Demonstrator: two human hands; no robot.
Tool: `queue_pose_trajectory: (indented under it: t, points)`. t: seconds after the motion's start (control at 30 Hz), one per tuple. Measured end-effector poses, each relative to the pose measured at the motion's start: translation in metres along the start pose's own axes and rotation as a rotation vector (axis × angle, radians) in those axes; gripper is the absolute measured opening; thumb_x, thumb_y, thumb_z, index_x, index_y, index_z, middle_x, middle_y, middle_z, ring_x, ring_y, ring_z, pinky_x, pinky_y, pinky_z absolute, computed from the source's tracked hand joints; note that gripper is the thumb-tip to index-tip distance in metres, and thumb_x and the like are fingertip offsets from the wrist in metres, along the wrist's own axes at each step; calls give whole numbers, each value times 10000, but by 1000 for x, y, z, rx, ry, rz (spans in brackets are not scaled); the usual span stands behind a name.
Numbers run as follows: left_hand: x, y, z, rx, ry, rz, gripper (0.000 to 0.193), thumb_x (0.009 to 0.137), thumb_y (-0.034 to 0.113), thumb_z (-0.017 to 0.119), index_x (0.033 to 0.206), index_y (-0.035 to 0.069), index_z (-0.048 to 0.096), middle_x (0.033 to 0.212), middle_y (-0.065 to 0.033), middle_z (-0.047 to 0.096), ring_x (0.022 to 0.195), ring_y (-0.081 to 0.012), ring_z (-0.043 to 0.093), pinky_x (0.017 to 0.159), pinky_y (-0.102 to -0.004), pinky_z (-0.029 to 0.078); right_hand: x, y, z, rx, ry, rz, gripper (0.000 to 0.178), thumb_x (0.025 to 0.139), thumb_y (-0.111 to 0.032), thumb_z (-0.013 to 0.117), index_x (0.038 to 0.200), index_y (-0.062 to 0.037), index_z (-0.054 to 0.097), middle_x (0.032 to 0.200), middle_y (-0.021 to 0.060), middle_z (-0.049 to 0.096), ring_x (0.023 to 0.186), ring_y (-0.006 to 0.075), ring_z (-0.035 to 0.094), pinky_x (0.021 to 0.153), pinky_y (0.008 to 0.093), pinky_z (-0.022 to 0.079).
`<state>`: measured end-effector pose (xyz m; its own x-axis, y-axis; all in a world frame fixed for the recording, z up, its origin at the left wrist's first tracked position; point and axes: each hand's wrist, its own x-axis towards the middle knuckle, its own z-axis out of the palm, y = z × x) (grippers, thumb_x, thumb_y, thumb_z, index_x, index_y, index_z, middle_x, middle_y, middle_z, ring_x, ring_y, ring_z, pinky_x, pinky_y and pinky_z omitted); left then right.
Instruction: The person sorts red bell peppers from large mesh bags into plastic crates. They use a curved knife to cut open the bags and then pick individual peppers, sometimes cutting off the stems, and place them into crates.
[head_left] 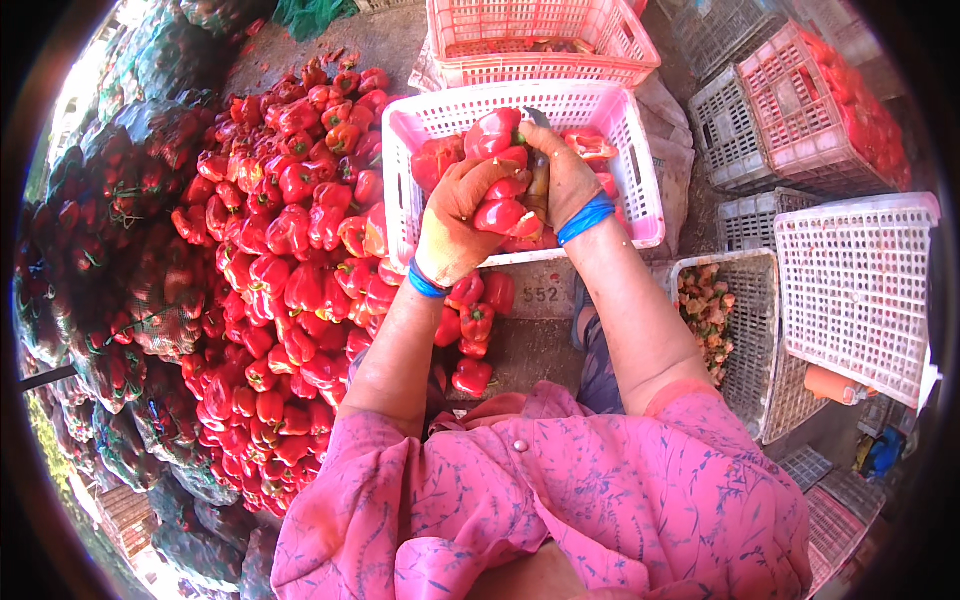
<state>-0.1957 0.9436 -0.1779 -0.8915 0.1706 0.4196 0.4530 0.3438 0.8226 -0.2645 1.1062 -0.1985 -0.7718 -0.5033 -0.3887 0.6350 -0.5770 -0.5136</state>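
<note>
Red pepper (pixel 503 216): was between the hands, above the white crate (pixel 396 190).
Left hand (pixel 458 212): curled partly closed around it.
Right hand (pixel 572 178): bent beside a second pepper (pixel 491 134); its hold was unclear.
Handwork: apparently mid-handling; the next move seemed to call for a steady left grip.
Pepper heap (pixel 290 240): spread left of the left hand.
</note>
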Motion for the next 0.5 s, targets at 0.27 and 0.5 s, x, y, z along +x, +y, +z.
queue_pose_trajectory:
  t: [0.27,0.5]
  points:
    - [12,-5,-33,33,-114,115,473,624,155,856,1055,80,675,1008,-122,664,966,-342,622,878,-401,486,2,-1,11,-325,53,-49,280,794,-318,631,906,-66,684,746,70,676,537,215,638,437,321,544]
    - [12,-50,-33,213,-15,-17,493,634,103,844,1087,60,654,972,-126,657,987,-351,628,877,-392,506,11,3,0,-345,220,-219,213,735,-246,680,767,-39,643,618,70,574,525,194,568,535,316,502]
